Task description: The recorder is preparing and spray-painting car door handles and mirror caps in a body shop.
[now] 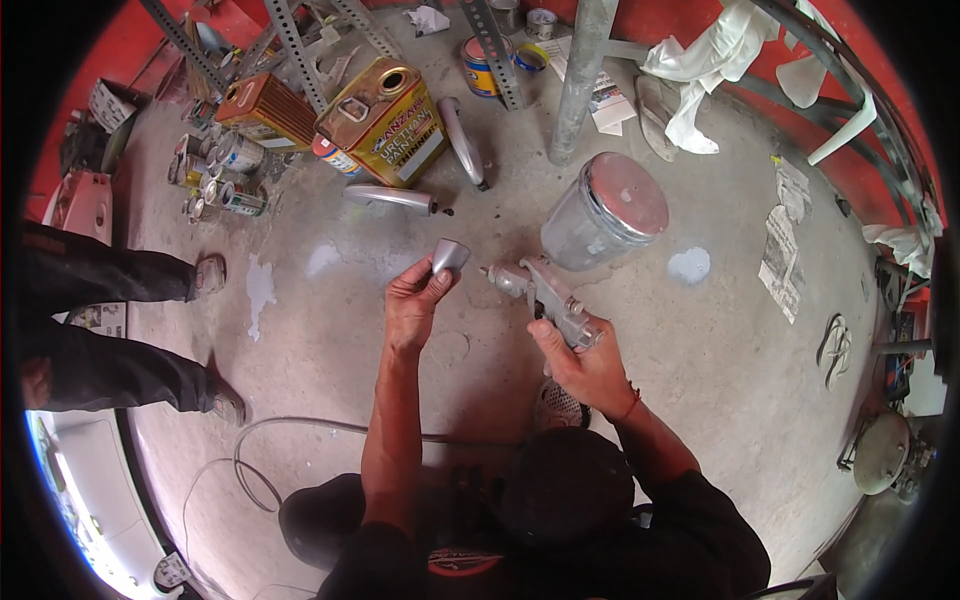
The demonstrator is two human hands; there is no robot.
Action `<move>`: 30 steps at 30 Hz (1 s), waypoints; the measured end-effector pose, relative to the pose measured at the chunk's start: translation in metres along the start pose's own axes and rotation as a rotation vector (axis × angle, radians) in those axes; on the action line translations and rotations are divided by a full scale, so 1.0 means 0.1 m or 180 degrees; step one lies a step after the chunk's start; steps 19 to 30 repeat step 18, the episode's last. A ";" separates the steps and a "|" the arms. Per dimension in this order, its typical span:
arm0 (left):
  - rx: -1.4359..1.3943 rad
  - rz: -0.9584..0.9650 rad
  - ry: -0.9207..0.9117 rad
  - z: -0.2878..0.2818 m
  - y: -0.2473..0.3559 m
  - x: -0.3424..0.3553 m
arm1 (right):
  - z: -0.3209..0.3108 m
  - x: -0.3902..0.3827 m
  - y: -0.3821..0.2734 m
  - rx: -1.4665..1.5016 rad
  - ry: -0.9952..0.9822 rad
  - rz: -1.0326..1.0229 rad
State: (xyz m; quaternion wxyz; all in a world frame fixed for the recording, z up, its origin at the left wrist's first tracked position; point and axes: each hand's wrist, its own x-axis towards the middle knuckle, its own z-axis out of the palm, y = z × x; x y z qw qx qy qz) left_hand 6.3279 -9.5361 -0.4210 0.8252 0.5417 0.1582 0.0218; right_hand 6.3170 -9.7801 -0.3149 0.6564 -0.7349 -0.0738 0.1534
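Between the fingertips and thumb of my left hand (412,300) is a small silver-grey cap-like part (451,256), its smooth face turned up. My right hand (585,365) is wrapped round a metal spray gun (553,300), its nozzle pointing left toward the part without touching it. Against the gun's far side is a round grey container (585,225) with a dusty pinkish lid; I cannot tell whether it is the gun's cup or stands behind. Two silver handle-shaped pieces, one lying (390,198) and one leaning on a tin (462,142), are beyond my left hand.
The square yellow tin (385,125) stands beside a brown one (265,112) and several small cans (235,155). Metal rack legs (580,90) rise at the back. Another person's legs (120,270) are at left. A hose (330,424) loops across the floor; sandals (834,350) lie right.
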 end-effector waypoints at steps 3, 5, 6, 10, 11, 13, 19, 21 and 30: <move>-0.0017 -0.0013 0.0027 0.01 0.00 0.00 | -0.01 -0.02 0.00 -0.0040 -0.0078 -0.0099; -0.0064 0.0021 0.0010 0.01 0.02 0.00 | -0.02 -0.03 -0.02 -0.0157 -0.0289 0.0176; -0.0062 0.0021 0.0013 0.01 0.01 0.00 | -0.02 -0.03 -0.04 -0.0156 -0.0292 0.0176; -0.0072 0.0017 0.0031 0.01 0.02 0.00 | -0.02 -0.02 -0.04 -0.0060 -0.0308 0.0180; -0.0100 0.0022 0.0018 0.01 0.02 0.00 | -0.02 -0.02 -0.04 -0.0035 -0.0321 0.0154; -0.0063 0.0005 0.0033 0.01 0.02 0.00 | -0.03 -0.02 -0.05 -0.0029 -0.0348 0.0221; -0.0014 0.0015 0.0037 0.00 0.01 0.00 | -0.03 -0.02 -0.04 -0.0065 -0.0386 0.0275; -0.0014 0.0015 0.0037 0.00 0.01 0.00 | -0.03 -0.02 -0.04 -0.0065 -0.0386 0.0275; -0.0014 0.0015 0.0037 0.00 0.01 0.00 | -0.03 -0.02 -0.04 -0.0065 -0.0386 0.0275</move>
